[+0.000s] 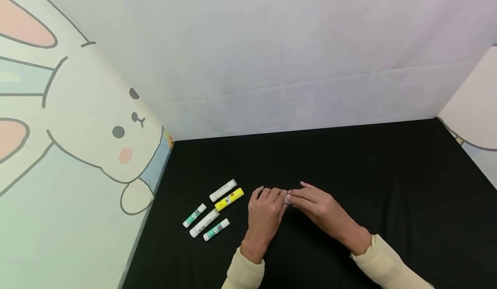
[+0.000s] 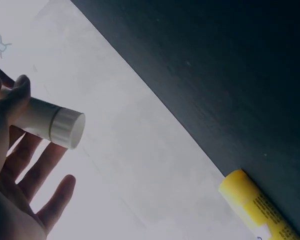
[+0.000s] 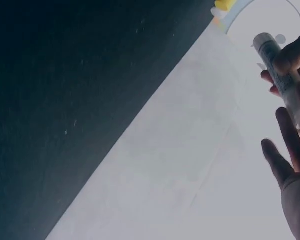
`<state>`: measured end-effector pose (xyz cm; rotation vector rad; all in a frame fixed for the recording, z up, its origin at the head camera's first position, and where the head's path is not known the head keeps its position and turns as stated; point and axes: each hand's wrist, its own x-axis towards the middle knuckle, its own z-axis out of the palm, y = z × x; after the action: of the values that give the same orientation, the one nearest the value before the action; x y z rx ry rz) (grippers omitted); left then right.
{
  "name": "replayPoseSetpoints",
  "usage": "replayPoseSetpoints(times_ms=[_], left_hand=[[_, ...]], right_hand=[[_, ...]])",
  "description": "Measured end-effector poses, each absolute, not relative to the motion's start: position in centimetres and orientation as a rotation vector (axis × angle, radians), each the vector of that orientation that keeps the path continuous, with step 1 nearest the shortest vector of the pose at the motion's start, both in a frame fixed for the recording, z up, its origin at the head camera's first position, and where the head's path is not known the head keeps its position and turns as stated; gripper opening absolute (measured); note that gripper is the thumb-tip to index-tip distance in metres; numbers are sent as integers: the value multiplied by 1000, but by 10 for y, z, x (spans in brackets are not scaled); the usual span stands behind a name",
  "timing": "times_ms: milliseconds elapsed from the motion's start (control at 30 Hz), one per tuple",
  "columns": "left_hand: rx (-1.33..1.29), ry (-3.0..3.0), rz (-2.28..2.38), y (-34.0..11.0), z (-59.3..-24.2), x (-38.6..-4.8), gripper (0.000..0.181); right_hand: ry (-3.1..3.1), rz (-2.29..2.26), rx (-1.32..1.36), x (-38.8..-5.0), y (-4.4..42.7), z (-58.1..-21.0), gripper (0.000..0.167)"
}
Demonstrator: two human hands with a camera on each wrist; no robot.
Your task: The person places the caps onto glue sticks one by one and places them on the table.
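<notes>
Both hands are close together over the black table, holding one white glue stick [image 2: 37, 117] between them. My left hand [image 1: 265, 211] grips it between thumb and fingers, while other fingers spread apart below it. From the other side, my right hand [image 1: 322, 209] pinches the same stick, its thumb pressed along the barrel in the right wrist view. A ridged white cap [image 2: 67, 128] sits on one end of the stick. In the head view the fingers hide nearly all of it, leaving a small white part between the hands.
Left of the hands lie several glue sticks: a yellow one [image 1: 229, 199], two plain white ones [image 1: 223, 190] and two smaller green-and-white ones [image 1: 216, 230]. They rest on a black-covered table [image 1: 349, 164]. A pale wall sheet [image 1: 272, 56] rises behind, with a cartoon rabbit [image 1: 89, 125] at left.
</notes>
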<state>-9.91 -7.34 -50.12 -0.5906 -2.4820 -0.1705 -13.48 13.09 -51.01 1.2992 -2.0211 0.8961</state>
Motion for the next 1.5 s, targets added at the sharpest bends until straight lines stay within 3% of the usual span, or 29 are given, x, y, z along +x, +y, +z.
replayPoseSetpoints(times_ms=[533,1500], left_hand=[[-513,-2530,-172,-87,-501,-88,28],[-306,-2625,-147,-123,-513,-73,30]], right_hand=[[-1928,791,1404,-138,122,-510,33],[-2103,862,1366,-139,132,-515,37]])
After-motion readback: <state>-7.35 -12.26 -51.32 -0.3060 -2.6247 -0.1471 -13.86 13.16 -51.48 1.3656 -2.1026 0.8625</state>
